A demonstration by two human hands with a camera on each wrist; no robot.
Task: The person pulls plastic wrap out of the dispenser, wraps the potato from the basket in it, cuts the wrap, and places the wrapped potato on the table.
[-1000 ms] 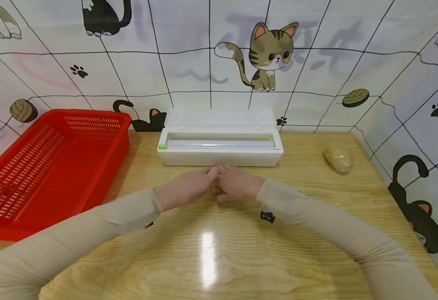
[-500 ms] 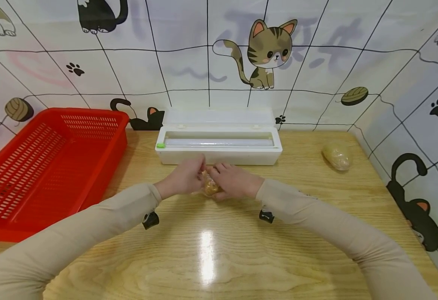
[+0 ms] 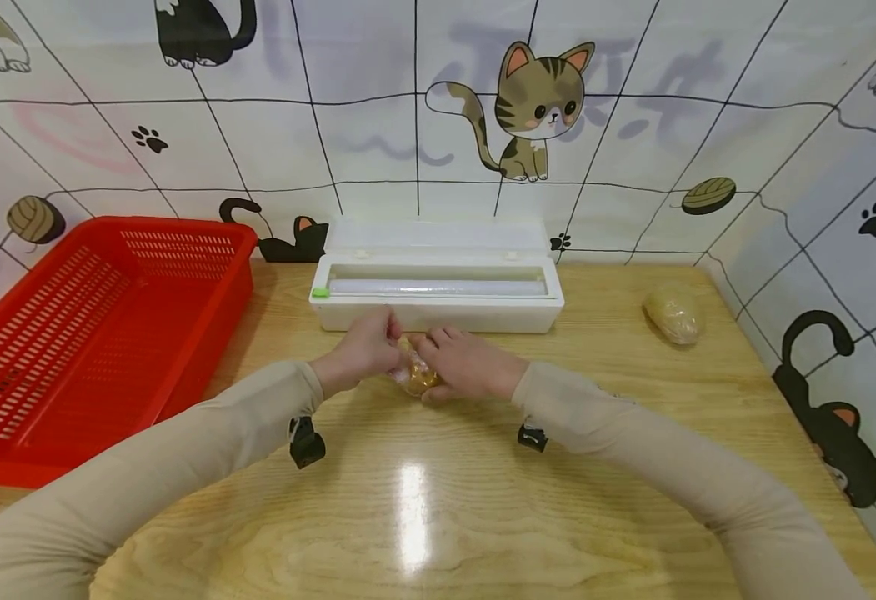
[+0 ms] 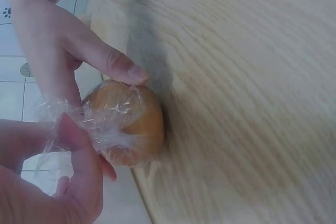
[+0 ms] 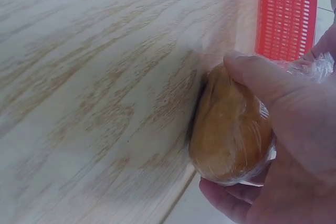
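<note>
A rounded orange-brown item (image 5: 228, 129), possibly a bread roll, rests on the table partly covered in clear cling film. My right hand (image 3: 475, 362) grips it from the right, thumb on one side and fingers on the other. From the left, my left hand (image 3: 362, 350) pinches a gathered end of the cling film (image 4: 107, 124) between thumb and fingers. In the left wrist view the film looks bunched and crinkled over the item's near end. Just behind both hands stands a white cling film dispenser (image 3: 438, 317), lid raised, its film roll (image 3: 438, 287) showing inside.
A red perforated basket (image 3: 118, 333) takes up the left side of the wooden table (image 3: 520, 517). A film-wrapped yellowish rounded item (image 3: 673, 312) lies at the back right. A cat-patterned wall covering (image 3: 377, 142) borders the table behind and on the right.
My left hand has moved left, away from my right hand, drawing the film end outward and uncovering more of the orange-brown item. My right hand stays nearly still around it.
</note>
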